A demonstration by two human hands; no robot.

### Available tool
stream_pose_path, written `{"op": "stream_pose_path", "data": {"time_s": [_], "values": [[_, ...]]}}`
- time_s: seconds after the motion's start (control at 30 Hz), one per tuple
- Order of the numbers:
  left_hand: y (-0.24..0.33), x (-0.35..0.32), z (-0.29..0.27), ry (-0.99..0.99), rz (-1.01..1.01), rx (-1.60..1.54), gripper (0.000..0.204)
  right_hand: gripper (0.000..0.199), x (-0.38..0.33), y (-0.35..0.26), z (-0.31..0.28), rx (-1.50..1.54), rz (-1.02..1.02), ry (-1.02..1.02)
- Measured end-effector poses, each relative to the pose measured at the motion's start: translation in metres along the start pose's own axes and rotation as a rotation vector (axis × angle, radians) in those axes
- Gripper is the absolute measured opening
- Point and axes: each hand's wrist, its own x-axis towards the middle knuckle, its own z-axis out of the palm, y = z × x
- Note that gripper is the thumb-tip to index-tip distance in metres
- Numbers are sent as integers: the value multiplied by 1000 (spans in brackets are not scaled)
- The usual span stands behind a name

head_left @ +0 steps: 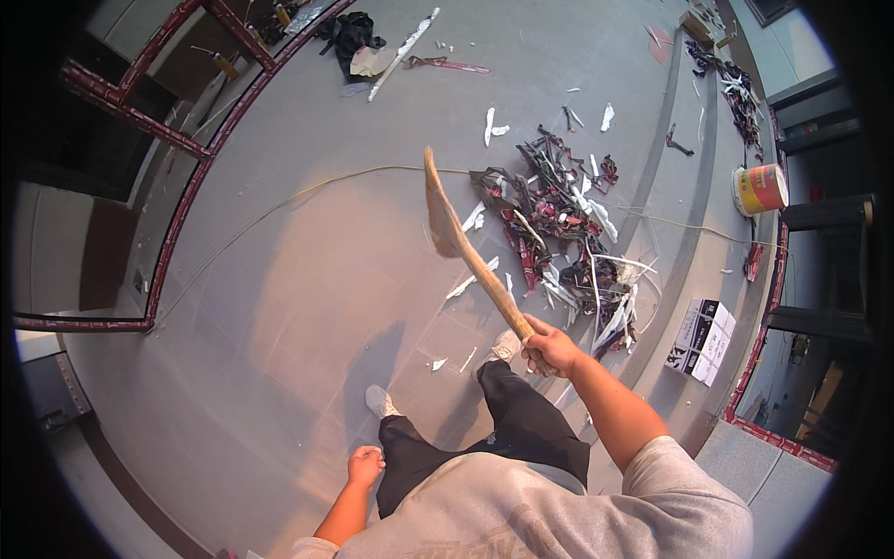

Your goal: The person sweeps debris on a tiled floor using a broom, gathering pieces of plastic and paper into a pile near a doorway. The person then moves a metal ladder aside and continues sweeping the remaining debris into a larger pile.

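In my right hand (551,348) I hold a tan straw broom (470,256), my fingers wrapped round the lower end of its handle. It is raised at a slant, its flared head up and to the left. My left hand (366,466) hangs beside my left leg with its fingers curled in, and nothing shows in it. Just beyond the broom, to the right, lies a heap of dark and red plastic film strips (549,210) mixed with white foam scraps (601,219).
A step (666,177) runs along the right. On that side stand a yellow and red bucket (764,190) and a white and black box (703,340). A thin cable (307,191) crosses the floor. Red-taped frames (177,219) edge the left. A black bag (354,42) lies far off.
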Motion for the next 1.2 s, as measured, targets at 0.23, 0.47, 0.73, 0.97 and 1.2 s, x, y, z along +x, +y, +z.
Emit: {"op": "stream_pose_path", "data": {"time_s": [0.23,0.47,0.73,0.97,1.2], "values": [[131,-67,189,-257,74,327,21,64,32,69,-130,-599,382,-250],[260,-99,278,-273,294,418,27,55,54,-107,-247,-440,-13,169],[331,-54,299,-295,389,687,27,72,-2,-252,-291,-104,-539,568],[439,27,334,-450,527,1122,33,80,-90,-167,-274,421,-362,328],[534,90,324,-377,620,1287,33,72,-95,-5,-165,-61,138,442]]}}
